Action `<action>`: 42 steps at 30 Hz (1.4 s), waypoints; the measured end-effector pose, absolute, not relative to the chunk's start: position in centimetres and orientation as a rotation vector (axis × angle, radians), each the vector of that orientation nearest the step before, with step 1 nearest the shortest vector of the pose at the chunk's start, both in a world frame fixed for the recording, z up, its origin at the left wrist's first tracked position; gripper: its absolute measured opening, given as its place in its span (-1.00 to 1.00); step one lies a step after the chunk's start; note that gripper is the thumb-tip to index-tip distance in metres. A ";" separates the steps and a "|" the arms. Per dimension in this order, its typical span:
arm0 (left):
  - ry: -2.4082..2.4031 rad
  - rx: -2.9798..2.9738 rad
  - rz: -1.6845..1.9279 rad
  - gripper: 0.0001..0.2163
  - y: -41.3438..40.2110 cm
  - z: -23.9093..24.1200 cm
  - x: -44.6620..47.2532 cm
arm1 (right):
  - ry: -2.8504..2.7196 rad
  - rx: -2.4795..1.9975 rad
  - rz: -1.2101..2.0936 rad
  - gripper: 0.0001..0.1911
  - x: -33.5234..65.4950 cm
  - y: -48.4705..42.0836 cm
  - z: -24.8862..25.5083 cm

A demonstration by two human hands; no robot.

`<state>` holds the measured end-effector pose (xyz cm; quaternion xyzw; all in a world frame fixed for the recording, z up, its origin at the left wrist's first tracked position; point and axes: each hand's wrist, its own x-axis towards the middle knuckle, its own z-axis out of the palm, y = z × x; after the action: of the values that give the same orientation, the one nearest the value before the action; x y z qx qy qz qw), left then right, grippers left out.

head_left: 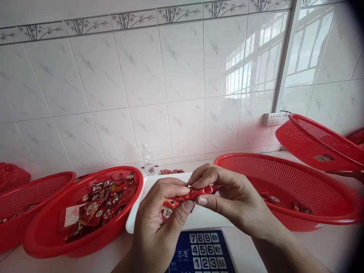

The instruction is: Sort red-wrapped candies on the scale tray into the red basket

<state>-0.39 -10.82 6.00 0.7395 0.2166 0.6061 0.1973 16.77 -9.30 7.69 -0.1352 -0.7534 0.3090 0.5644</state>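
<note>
Small red wrapped packets (186, 195) with printed characters are pinched between both hands, in front of me. My left hand (162, 212) closes on their left end, thumb below and fingers above. At the right end, my right hand (224, 193) pinches the wrapper between thumb and fingers. How many packets are in the grip I cannot tell; the fingers cover part of them. Directly below the hands is a digital scale (206, 250) with a blue keypad and a white pan (139, 204), partly hidden behind my left hand.
Left of the scale, a red basket (42, 242) holds many red packets (105, 201), with another red basket (36, 185) beyond it. On the right, a red basket (313, 170) contains a few packets; a tilted basket (318, 144) rises behind. A clear bottle (148, 159) stands near the wall.
</note>
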 end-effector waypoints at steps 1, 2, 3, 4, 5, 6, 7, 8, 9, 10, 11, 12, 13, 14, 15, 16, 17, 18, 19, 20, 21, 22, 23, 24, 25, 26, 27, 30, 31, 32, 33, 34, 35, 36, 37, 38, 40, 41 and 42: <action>0.608 2.066 1.696 -0.85 -10.8 6.0 -0.4 | -1.774 -0.318 0.722 -0.93 16.8 -9.3 7.7; 0.609 2.062 1.697 -0.85 -10.8 6.1 -0.3 | -1.775 -0.322 0.718 -0.93 16.8 -9.3 7.7; 0.609 2.053 1.698 -0.84 -10.8 6.1 -0.2 | -1.779 -0.329 0.715 -0.94 16.9 -9.3 7.7; 0.609 2.036 1.696 -0.84 -10.8 6.1 -0.1 | -1.787 -0.339 0.715 -0.94 16.9 -9.3 7.7; 0.610 2.011 1.691 -0.84 -10.9 6.1 -0.1 | -1.797 -0.349 0.717 -0.94 17.0 -9.3 7.7; 0.612 1.981 1.682 -0.83 -10.9 6.1 0.0 | -1.808 -0.359 0.721 -0.93 17.0 -9.3 7.7; 0.617 1.947 1.671 -0.82 -10.9 6.1 0.0 | -1.817 -0.367 0.725 -0.90 17.1 -9.3 7.7; 0.622 1.919 1.663 -0.82 -10.9 6.1 0.1 | -1.823 -0.372 0.724 -0.86 17.1 -9.2 7.7; 0.627 1.903 1.659 -0.82 -10.9 6.0 0.1 | -1.829 -0.374 0.721 -0.83 17.1 -9.2 7.8; 0.634 1.900 1.657 -0.81 -10.8 5.9 0.0 | -1.835 -0.372 0.715 -0.80 17.1 -9.2 7.8; 0.637 1.909 1.662 -0.81 -10.8 5.8 0.0 | -1.842 -0.366 0.710 -0.79 17.1 -9.2 7.8; 0.640 1.923 1.668 -0.82 -10.8 5.7 -0.1 | -1.850 -0.360 0.706 -0.79 17.1 -9.2 7.9; 0.644 1.938 1.672 -0.82 -10.7 5.6 -0.1 | -1.858 -0.354 0.704 -0.81 17.1 -9.2 7.9; 0.651 1.951 1.675 -0.81 -10.7 5.6 -0.2 | -1.863 -0.351 0.704 -0.82 17.1 -9.3 7.9; 0.658 1.960 1.678 -0.81 -10.7 5.5 -0.2 | -1.866 -0.348 0.704 -0.82 17.1 -9.3 8.0; 0.660 1.966 1.683 -0.81 -10.7 5.5 -0.2 | -1.867 -0.350 0.705 -0.82 17.1 -9.3 8.0; 0.660 1.970 1.687 -0.81 -10.7 5.5 -0.2 | -1.868 -0.352 0.704 -0.82 17.1 -9.3 8.0; 0.658 1.969 1.693 -0.81 -10.8 5.5 -0.2 | -1.869 -0.353 0.704 -0.81 17.1 -9.3 8.0; 0.647 1.968 1.700 -0.80 -10.8 5.6 -0.1 | -1.868 -0.354 0.704 -0.80 17.1 -9.3 8.1; 0.635 1.966 1.709 -0.80 -10.8 5.7 0.0 | -1.866 -0.356 0.705 -0.80 17.1 -9.3 8.1; 0.623 1.967 1.716 -0.79 -10.9 5.8 0.0 | -1.863 -0.358 0.706 -0.80 17.1 -9.4 8.1; 0.616 1.972 1.723 -0.78 -10.9 5.8 0.1 | -1.860 -0.360 0.707 -0.82 17.1 -9.4 8.2; 0.611 1.982 1.729 -0.78 -10.9 5.9 0.2 | -1.856 -0.362 0.707 -0.83 17.1 -9.4 8.2; 0.608 1.993 1.735 -0.77 -11.0 5.9 0.2 | -1.852 -0.363 0.709 -0.85 17.0 -9.4 8.2; 0.612 2.002 1.739 -0.76 -11.0 5.9 0.2 | -1.847 -0.362 0.710 -0.85 17.0 -9.5 8.3; 0.617 2.009 1.743 -0.76 -11.0 5.9 0.2 | -1.842 -0.362 0.711 -0.86 17.0 -9.5 8.3; 0.621 2.012 1.746 -0.75 -11.0 5.9 0.2 | -1.837 -0.361 0.711 -0.87 16.9 -9.5 8.3; 0.629 2.017 1.747 -0.76 -11.0 5.9 0.2 | -1.824 -0.357 0.716 -0.89 16.8 -9.5 8.2; 0.631 2.018 1.745 -0.76 -11.0 5.8 0.1 | -1.820 -0.355 0.718 -0.90 16.8 -9.5 8.2; 0.632 2.021 1.744 -0.76 -11.0 5.8 0.1 | -1.816 -0.351 0.718 -0.91 16.8 -9.4 8.1; 0.636 2.023 1.744 -0.76 -10.9 5.8 0.1 | -1.815 -0.345 0.714 -0.92 16.8 -9.5 8.1; 0.640 2.027 1.743 -0.76 -10.9 5.7 0.1 | -1.815 -0.342 0.704 -0.93 16.8 -9.5 8.1; 0.642 2.032 1.744 -0.75 -10.9 5.7 0.1 | -1.817 -0.341 0.692 -0.95 16.7 -9.5 8.0; 0.644 2.036 1.747 -0.75 -10.9 5.7 0.1 | -1.819 -0.341 0.681 -0.97 16.7 -9.5 8.0; 0.646 2.039 1.751 -0.75 -10.9 5.7 0.2 | -1.818 -0.342 0.670 -0.98 16.7 -9.6 8.0; 0.648 2.041 1.758 -0.76 -10.9 5.7 0.2 | -1.816 -0.345 0.663 -0.96 16.6 -9.6 8.0; 0.655 2.046 1.765 -0.78 -10.9 5.7 0.3 | -1.805 -0.350 0.657 -0.93 16.6 -9.7 8.1; 0.658 2.048 1.765 -0.78 -11.0 5.7 0.3 | -1.802 -0.351 0.653 -0.92 16.6 -9.7 8.1; 0.659 2.050 1.765 -0.78 -11.0 5.7 0.3 | -1.799 -0.355 0.648 -0.91 16.6 -9.7 8.1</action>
<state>0.28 -10.96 5.68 0.7246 0.2330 0.6238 0.1775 16.58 -9.67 8.11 -0.1508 -0.7643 0.2754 0.5632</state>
